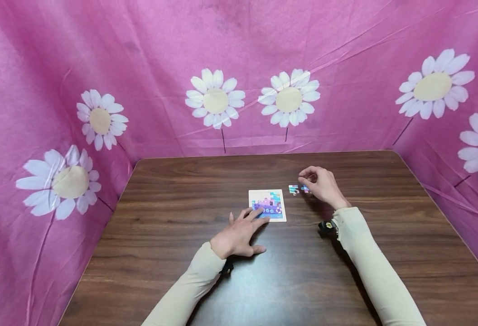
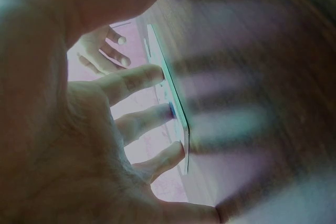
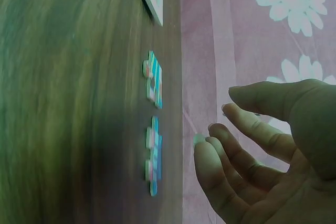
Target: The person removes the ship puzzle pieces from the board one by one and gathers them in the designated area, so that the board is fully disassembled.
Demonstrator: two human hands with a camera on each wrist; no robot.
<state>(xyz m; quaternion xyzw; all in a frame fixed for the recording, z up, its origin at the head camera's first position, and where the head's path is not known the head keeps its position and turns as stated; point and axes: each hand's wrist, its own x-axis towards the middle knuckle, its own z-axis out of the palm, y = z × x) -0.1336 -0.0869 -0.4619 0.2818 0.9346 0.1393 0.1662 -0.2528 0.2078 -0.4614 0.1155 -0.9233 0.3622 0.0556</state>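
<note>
We rest our left hand [image 1: 239, 235], fingers spread, on the puzzle board [image 1: 258, 194]; our right hand [image 1: 322, 184] — bent-fingered, grasping nothing — hovers at the loose pieces [image 1: 292, 188] right of the puzzle board (best pinched, we think, by their edges).

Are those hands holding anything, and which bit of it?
No, nothing is held: the right hand hovers empty by two loose puzzle pieces, and the left hand only touches the puzzle board.
</note>
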